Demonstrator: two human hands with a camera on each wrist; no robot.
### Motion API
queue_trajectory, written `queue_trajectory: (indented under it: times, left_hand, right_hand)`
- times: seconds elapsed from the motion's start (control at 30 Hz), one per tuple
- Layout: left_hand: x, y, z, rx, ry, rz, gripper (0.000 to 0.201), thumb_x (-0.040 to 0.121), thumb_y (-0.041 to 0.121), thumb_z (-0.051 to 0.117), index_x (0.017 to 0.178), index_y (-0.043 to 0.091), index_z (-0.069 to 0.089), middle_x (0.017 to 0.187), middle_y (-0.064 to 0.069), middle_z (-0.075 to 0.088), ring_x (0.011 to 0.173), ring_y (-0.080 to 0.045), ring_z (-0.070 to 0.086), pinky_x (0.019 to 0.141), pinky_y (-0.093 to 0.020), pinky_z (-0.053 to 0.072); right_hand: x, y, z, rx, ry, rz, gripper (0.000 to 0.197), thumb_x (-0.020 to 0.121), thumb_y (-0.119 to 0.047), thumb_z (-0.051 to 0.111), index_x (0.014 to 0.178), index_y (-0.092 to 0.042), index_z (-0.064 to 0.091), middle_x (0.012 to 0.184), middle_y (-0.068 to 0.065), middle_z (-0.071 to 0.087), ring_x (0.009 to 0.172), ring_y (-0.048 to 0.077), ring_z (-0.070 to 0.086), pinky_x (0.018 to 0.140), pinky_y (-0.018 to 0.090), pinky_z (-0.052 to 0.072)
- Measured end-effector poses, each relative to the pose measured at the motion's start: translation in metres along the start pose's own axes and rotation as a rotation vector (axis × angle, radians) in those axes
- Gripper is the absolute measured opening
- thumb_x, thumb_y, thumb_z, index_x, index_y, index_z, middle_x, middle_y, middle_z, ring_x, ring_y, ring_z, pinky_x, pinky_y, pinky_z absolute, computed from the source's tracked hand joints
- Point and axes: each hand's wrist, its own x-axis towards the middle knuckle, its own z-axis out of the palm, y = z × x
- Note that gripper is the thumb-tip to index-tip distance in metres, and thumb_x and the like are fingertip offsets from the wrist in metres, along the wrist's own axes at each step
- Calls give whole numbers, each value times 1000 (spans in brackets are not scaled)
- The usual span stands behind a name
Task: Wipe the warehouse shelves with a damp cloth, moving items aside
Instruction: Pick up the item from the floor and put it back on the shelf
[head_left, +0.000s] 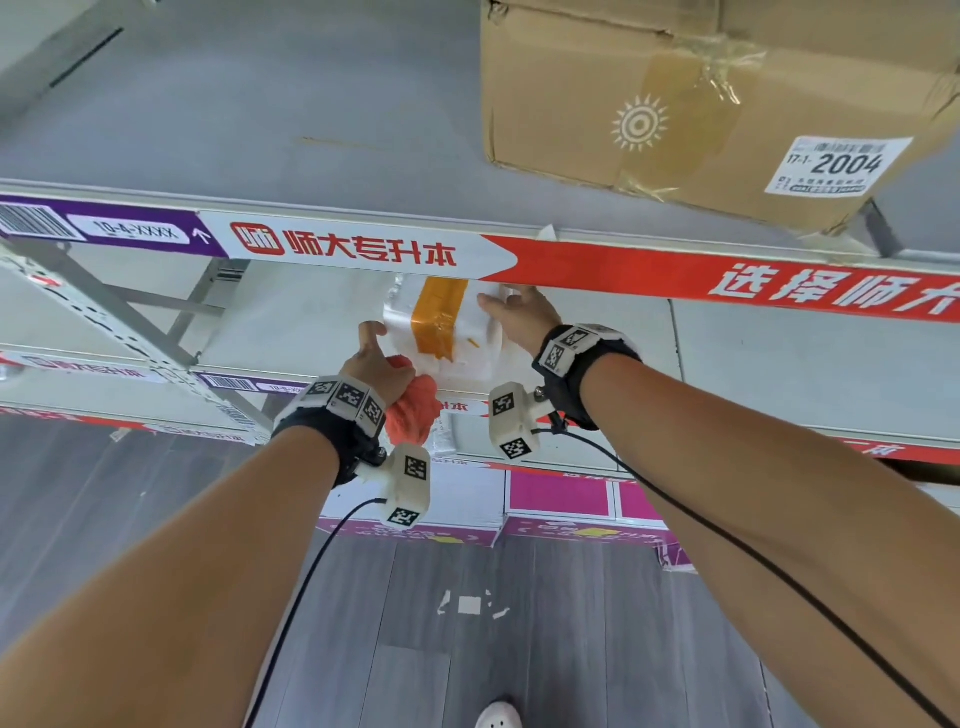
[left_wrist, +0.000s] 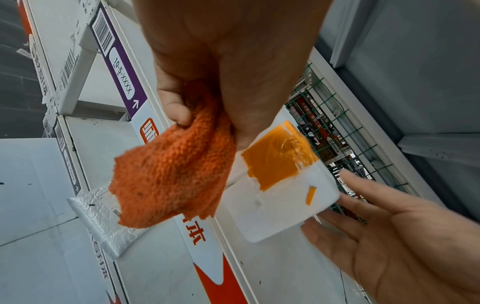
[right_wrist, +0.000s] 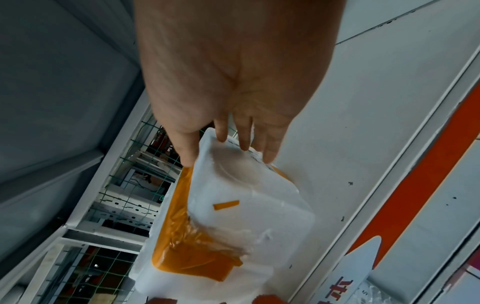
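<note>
A: What could go wrong from here?

B: The white foam box on the middle shelf could be tipped or dropped over the front edge. It is being handled from two sides only, and one side is weak. The orange cloth is kept bunched by the curled fingers of the left hand, so little grip is left there for the box. Only the thumb side of that hand seems to be laid against it. A loose corner of the cloth could also be caught under the box

A: And the right hand?

B: The right hand is spread wide, with straight fingers placed on the far edge of the box. Nothing is closed around it, so a slip is possible

A: Where does the box lie relative to the hands?

B: In the head view it is seen between them: at about 2 o'clock from the left hand and at about 8 o'clock from the right one. The cloth hangs at 6 o'clock below the left palm
</note>
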Motion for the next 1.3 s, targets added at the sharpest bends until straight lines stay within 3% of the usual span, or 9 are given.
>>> queue_trajectory:
  times: [0.13, 0.2, 0.4, 0.57, 0.73, 0.83, 1.0, 1.13, 1.3]
  left_hand:
    - [-3, 2, 6, -12, 9, 4, 49, 90, 21, 51, 131, 17, 23, 73, -5, 51, 70, -27, 52, 64, -32, 41]
    - [-4, 3, 7, -8, 9, 7, 50, 91, 20, 51, 131, 17, 23, 79, -8, 53, 72, -28, 52, 66, -32, 41]
    - [-7, 4, 6, -3, -6, 9, 53, 91, 20, 51, 134, 18, 21, 67, -3, 47, 68, -26, 52, 64, -33, 42]
    - [-5, -3, -5, 24, -15, -55, 76, 90, 24, 52, 148, 29, 3, 94, -15, 59, 88, -36, 63, 76, -37, 53]
    - [-11, -17, -6, 93, -54, -90, 61, 89, 24, 54, 142, 17, 24, 114, -16, 60, 97, -32, 60, 82, -36, 52]
    - [-14, -18, -1, 114, -139, -52, 49, 88, 28, 55, 132, 18, 38, 107, -8, 58, 92, -26, 58, 81, -33, 52]
    - [-17, -10, 6, 144, -182, 93, 53, 90, 29, 53, 138, 30, 33, 98, -7, 59, 84, -24, 54, 74, -28, 46]
    - [-19, -2, 8, 177, -199, 176, 61, 92, 29, 51, 144, 37, 22, 94, -5, 55, 81, -23, 54, 70, -28, 42]
    - [-23, 4, 12, 201, -205, 163, 57, 91, 32, 51, 144, 33, 28, 120, -10, 59, 105, -29, 58, 81, -29, 45]
  right_hand:
    - [-1, 6, -2, 71, -100, 29, 64, 90, -32, 59, 145, -25, 27, 146, 3, 38, 128, 24, 46, 89, 38, 55]
    - [-2, 6, -2, 32, -69, 2, 64, 91, -34, 57, 146, -23, 27, 146, 3, 40, 129, 24, 46, 92, 37, 54]
    - [-10, 7, 7, -149, -49, -28, 64, 88, -51, 52, 142, -20, 37, 134, 7, 55, 119, 27, 56, 103, 40, 45]
    - [-16, 16, 2, -93, 64, -36, 44, 98, -44, 37, 106, -7, 59, 101, 11, 69, 89, 28, 68, 86, 41, 56]
    - [-8, 18, -8, -185, 250, -56, 42, 100, -34, 37, 130, -5, 44, 131, 12, 49, 118, 28, 52, 98, 35, 40]
    - [-4, 9, -5, -205, 214, -82, 54, 98, -35, 41, 142, -5, 34, 143, 13, 36, 128, 32, 44, 109, 38, 35]
    - [-4, -3, 5, -221, 35, -70, 56, 97, -42, 41, 142, -9, 32, 144, 9, 42, 124, 29, 50, 106, 37, 39]
    - [-3, -4, 9, -261, -36, -60, 63, 97, -43, 39, 149, -13, 18, 152, 5, 32, 135, 27, 40, 106, 34, 35]
    - [-15, -1, -1, -217, 41, -89, 62, 98, -39, 40, 149, -12, 18, 155, 6, 27, 140, 25, 32, 111, 32, 28]
